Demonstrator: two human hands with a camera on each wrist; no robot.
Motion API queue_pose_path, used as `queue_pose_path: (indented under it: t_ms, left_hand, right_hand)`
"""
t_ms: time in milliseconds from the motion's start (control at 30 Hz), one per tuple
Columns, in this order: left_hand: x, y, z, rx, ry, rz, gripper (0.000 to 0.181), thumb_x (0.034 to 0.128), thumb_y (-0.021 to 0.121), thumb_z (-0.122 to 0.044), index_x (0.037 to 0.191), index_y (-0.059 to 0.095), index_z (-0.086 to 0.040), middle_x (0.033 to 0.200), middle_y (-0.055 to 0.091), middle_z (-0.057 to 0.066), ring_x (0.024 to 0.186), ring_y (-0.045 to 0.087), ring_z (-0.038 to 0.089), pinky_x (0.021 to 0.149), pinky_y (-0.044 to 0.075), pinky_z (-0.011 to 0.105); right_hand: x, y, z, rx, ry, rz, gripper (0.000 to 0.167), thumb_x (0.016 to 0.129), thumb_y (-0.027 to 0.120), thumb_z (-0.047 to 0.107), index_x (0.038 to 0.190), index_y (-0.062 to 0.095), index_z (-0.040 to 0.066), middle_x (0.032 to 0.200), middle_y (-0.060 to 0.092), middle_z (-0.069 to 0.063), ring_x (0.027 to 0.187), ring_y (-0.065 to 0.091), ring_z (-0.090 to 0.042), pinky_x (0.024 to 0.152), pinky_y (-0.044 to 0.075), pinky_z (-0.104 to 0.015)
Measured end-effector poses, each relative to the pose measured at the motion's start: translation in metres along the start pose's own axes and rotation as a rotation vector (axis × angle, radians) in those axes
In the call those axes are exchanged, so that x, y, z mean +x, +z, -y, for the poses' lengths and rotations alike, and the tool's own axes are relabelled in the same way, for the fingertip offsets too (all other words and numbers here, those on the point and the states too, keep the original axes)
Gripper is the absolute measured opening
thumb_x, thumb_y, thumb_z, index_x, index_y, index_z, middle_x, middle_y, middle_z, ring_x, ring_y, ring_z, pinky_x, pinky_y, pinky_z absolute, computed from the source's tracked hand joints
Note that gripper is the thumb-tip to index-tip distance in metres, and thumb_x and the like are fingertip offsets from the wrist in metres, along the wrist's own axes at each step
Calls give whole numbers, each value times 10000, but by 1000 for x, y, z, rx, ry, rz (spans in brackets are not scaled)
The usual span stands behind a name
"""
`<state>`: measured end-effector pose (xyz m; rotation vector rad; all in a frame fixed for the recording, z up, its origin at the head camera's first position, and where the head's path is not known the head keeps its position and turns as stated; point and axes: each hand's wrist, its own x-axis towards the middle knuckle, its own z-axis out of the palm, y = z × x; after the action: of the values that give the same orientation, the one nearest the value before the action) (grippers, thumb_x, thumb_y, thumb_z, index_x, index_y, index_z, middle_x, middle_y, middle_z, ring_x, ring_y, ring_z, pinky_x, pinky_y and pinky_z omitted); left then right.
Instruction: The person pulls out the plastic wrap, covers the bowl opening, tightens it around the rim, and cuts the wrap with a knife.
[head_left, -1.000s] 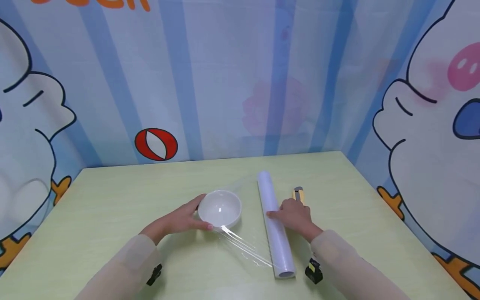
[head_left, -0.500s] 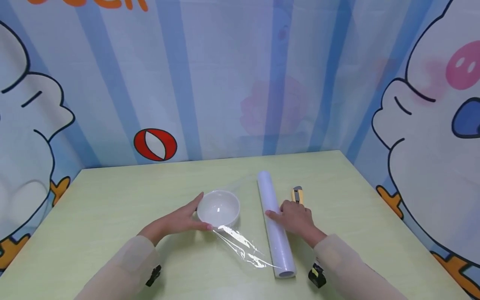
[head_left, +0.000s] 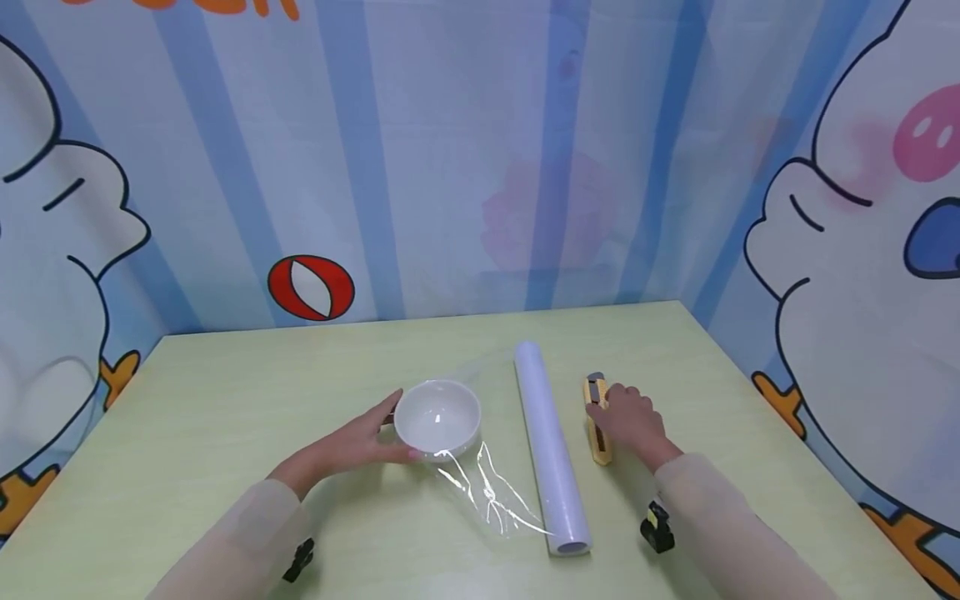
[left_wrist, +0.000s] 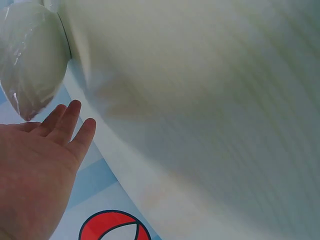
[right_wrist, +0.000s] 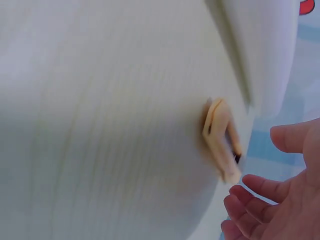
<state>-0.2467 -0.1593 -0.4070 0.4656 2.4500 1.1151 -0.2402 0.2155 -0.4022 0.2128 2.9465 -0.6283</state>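
A white bowl (head_left: 437, 415) stands on the table, held at its left side by my left hand (head_left: 356, 439), thumb at the near side and fingers at the far side. Clear cling film (head_left: 491, 500) runs from the bowl to a cling film roll (head_left: 553, 458). In the left wrist view the bowl (left_wrist: 35, 60), covered by film, is by the fingertips. My right hand (head_left: 632, 421) hovers at a yellow utility knife (head_left: 600, 447) right of the roll. The right wrist view has the knife (right_wrist: 220, 137) just off the spread thumb and loosely bent fingers.
The pale table (head_left: 300, 367) ends against a striped blue cloth backdrop (head_left: 450, 167) at the back. Cartoon side panels flank it. Black wrist straps (head_left: 657, 527) show at the sleeves.
My right hand has left the cling film roll and moved right to the utility knife, which shows more fully now. The film beside the bowl has slackened and crumpled. My left hand stays at the bowl.
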Motion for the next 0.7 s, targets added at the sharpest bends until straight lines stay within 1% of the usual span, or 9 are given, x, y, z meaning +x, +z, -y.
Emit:
queue_pose_path:
  t_ms: [100, 233, 333, 400, 467, 533, 567, 633, 700]
  left_hand:
    - [0, 3, -1, -11, 24, -14, 1008, 724, 721, -467, 1478, 109, -200, 1483, 275, 39, 1356, 274, 289, 1021, 330, 586]
    - [1, 5, 0, -17, 23, -29, 1060, 719, 734, -454, 1482, 64, -149, 1494, 248, 78, 1351, 273, 318, 1022, 327, 587]
    - [3, 6, 2, -38, 25, -32, 1041, 716, 741, -445, 1474, 92, -148, 1479, 271, 82, 1334, 295, 324, 1015, 352, 568]
    - [3, 7, 4, -50, 31, -34, 1003, 714, 747, -435, 1461, 134, -169, 1461, 298, 68, 1321, 316, 313, 1008, 371, 550]
    - [4, 6, 4, -61, 47, -31, 954, 724, 747, -416, 1447, 167, -188, 1443, 321, 52, 1308, 333, 302, 1002, 385, 537]
    - [4, 6, 3, -68, 66, -28, 912, 735, 747, -389, 1434, 192, -202, 1427, 338, 42, 1297, 345, 291, 1000, 389, 533]
    - [4, 5, 2, -70, 77, -26, 894, 741, 745, -374, 1429, 201, -205, 1421, 344, 40, 1291, 350, 289, 1000, 389, 532]
    - [3, 5, 1, -72, 88, -24, 874, 751, 742, -354, 1426, 207, -207, 1416, 349, 39, 1285, 355, 287, 1000, 386, 537]
    - [3, 6, 0, -72, 85, -22, 868, 755, 740, -348, 1426, 207, -210, 1417, 347, 37, 1284, 354, 285, 1002, 383, 538]
  right_hand:
    - [9, 0, -8, 35, 29, 26, 522, 941, 409, 376, 1148, 435, -103, 1119, 484, -269, 905, 493, -340, 732, 427, -441]
    - [19, 1, -10, 76, 61, 43, 524, 945, 392, 415, 1065, 456, -90, 1003, 507, -227, 781, 490, -272, 646, 391, -357]
    - [25, 2, -7, 89, 77, 57, 495, 926, 443, 395, 1058, 456, -82, 914, 508, -179, 752, 492, -250, 625, 390, -333]
    - [28, 2, -4, 108, 78, 76, 488, 911, 483, 350, 1108, 437, -94, 901, 510, -167, 757, 500, -246, 626, 402, -327]
    - [30, 2, -3, 143, 75, 101, 465, 888, 517, 295, 1125, 424, -94, 899, 513, -166, 749, 516, -239, 622, 417, -313]
    - [33, 3, -3, 181, 62, 117, 401, 863, 537, 242, 1073, 433, -83, 859, 502, -146, 701, 508, -213, 594, 414, -285]
    - [34, 3, -3, 210, 57, 125, 345, 853, 542, 220, 1022, 445, -65, 824, 494, -127, 667, 496, -195, 574, 407, -270]
    - [36, 3, -4, 253, 49, 144, 213, 830, 542, 187, 867, 465, -8, 709, 468, -69, 566, 454, -145, 513, 383, -234]
    - [37, 2, -5, 304, 51, 169, 165, 812, 538, 170, 744, 447, 49, 607, 414, -12, 499, 387, -110, 473, 346, -215]
